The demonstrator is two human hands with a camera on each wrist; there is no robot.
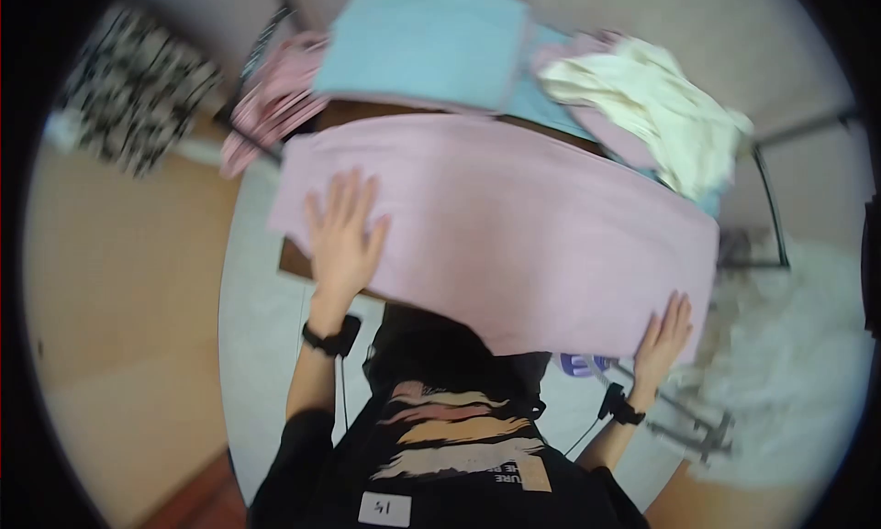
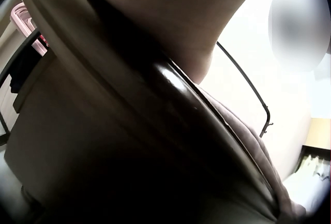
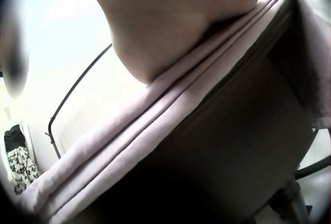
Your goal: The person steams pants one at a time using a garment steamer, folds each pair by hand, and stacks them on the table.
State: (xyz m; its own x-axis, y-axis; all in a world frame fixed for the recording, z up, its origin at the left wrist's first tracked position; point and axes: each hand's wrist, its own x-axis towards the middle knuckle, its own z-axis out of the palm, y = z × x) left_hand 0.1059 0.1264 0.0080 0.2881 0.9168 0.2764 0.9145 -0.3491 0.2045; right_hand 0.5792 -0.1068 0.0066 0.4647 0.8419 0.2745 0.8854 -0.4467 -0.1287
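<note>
A long pink folded cloth (image 1: 514,226) lies spread across a brown table (image 1: 295,263), with light creases along its far side. My left hand (image 1: 344,231) rests palm down near the cloth's left end, fingers straight and spread. Toward the near right corner, my right hand (image 1: 668,336) lies on the cloth with its fingers extended. Stacked layers of the pink cloth (image 3: 129,128) show at the table's edge below my right wrist. The left wrist view is mostly filled by the dark, glossy table edge (image 2: 170,94); fingers are hidden in both wrist views.
Behind the pink cloth lie a light blue folded cloth (image 1: 422,47) and a crumpled cream cloth (image 1: 642,89). Pink hangers (image 2: 25,25) sit at the left. A black metal frame (image 1: 771,203) and a whitish plastic heap (image 1: 789,345) are at the right. Patterned fabric (image 1: 138,89) hangs far left.
</note>
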